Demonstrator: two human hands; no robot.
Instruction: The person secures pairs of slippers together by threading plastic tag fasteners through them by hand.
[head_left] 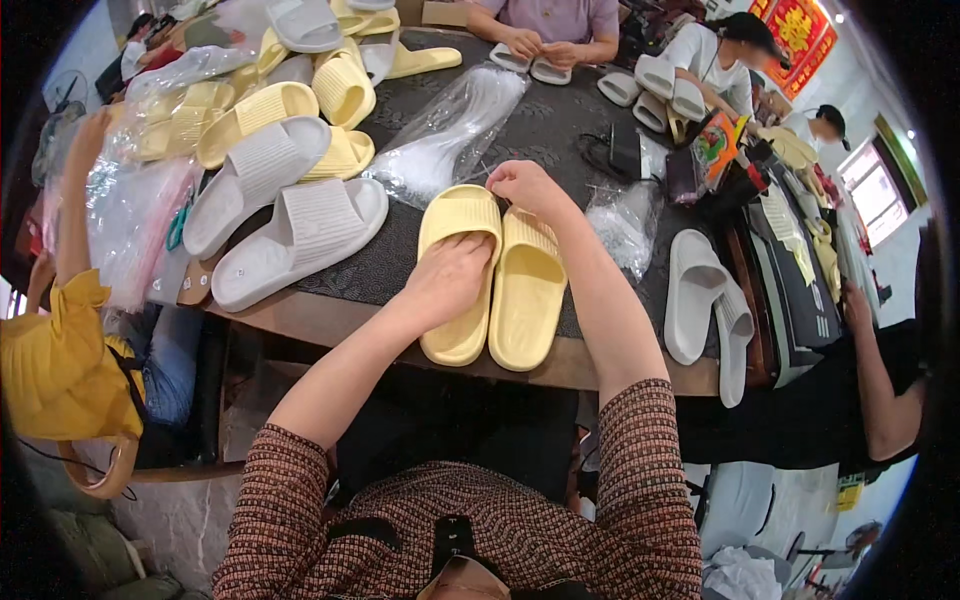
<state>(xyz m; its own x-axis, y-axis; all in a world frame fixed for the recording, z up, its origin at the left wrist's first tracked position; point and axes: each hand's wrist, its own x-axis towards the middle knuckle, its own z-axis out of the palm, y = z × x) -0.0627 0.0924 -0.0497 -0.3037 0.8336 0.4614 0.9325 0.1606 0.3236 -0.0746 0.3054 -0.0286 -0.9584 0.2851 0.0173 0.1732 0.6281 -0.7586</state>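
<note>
A pair of yellow slippers lies side by side at the front edge of the dark table, toes away from me. My left hand (452, 275) reaches into the left yellow slipper (455, 340), its fingers tucked under the ribbed strap and partly hidden. At the toes, my right hand (525, 188) is closed in a pinch, with what looks like a thin strand at the fingertips. Its wrist passes over the right yellow slipper (527, 310). Just beyond lies a clear bag of white plastic strands (450, 135).
Grey slippers (300, 240) and a heap of yellow ones (345, 85) sit at left beside clear plastic bags (130, 220). Another grey pair (695, 300) lies at right, near a smaller strand bag (625, 220). Co-workers sit around the table; one across handles grey slippers (550, 70).
</note>
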